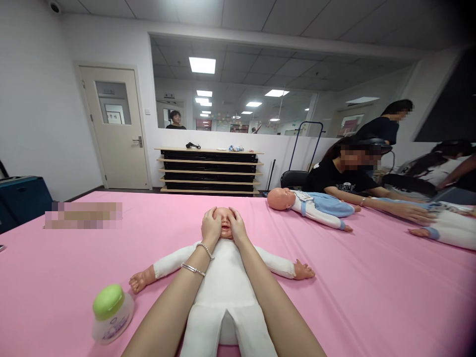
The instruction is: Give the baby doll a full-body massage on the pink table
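Observation:
A baby doll (pixel 223 280) with a white cloth body lies on its back in front of me, arms spread to both sides. My left hand (pixel 211 225) is wrapped round one side of its head, and my right hand (pixel 238 225) clasps the other side. Both thumbs rest on the face near the eyes, and the mouth shows between my palms. A bracelet and a bangle sit on my left wrist. Beside the doll's hand at lower left stands a jar (pixel 113 315) with a green lid.
A pink cloth covers the table (pixel 353 287). Another doll (pixel 312 203) in blue and white lies at the back right. A co-worker (pixel 353 168) reaches over a further doll (pixel 451 230) at the right. A blurred-out item (pixel 84 215) lies at the left.

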A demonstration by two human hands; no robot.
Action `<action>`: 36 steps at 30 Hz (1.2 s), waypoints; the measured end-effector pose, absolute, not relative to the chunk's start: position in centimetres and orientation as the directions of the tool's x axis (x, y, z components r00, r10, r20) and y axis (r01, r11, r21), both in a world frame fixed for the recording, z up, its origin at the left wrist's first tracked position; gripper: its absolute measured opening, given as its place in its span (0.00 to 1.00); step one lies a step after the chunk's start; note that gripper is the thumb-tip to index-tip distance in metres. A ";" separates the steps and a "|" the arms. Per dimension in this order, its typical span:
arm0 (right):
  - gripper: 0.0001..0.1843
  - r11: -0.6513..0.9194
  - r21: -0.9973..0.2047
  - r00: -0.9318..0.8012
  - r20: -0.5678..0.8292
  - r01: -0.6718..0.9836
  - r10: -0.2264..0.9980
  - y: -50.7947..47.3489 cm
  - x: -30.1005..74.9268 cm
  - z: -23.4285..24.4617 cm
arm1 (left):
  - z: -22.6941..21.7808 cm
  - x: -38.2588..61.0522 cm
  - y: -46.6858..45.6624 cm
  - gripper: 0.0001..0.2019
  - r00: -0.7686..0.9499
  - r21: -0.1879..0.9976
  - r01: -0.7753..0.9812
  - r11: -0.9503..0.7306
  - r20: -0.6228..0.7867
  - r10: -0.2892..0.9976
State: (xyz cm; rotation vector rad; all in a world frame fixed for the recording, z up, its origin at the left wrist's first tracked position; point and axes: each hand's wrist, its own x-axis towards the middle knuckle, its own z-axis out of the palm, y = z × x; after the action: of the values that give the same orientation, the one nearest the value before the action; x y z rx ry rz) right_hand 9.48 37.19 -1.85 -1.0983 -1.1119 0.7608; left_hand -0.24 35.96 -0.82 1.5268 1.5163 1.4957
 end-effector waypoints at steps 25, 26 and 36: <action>0.25 0.357 -0.931 0.260 0.365 0.080 0.894 37.3 9.7 -2.4 | -0.7 -0.2 35.8 0.21 -0.237 0.889 0.390 -0.240 0.348 0.907; 0.23 0.351 -0.934 0.264 0.357 0.072 0.896 37.4 9.7 -2.5 | -0.7 -0.2 35.8 0.20 -0.240 0.892 0.385 -0.236 0.344 0.908; 0.24 0.325 -0.944 0.277 0.328 0.061 0.903 37.3 9.5 -2.2 | -0.8 -0.3 36.1 0.19 -0.245 0.921 0.321 -0.223 0.308 0.919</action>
State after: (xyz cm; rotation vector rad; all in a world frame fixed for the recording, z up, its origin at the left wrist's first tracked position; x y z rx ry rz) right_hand 9.53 37.31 -2.21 -1.0927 -1.1476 0.7505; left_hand -0.35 36.06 -0.82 1.4873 1.5136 1.4927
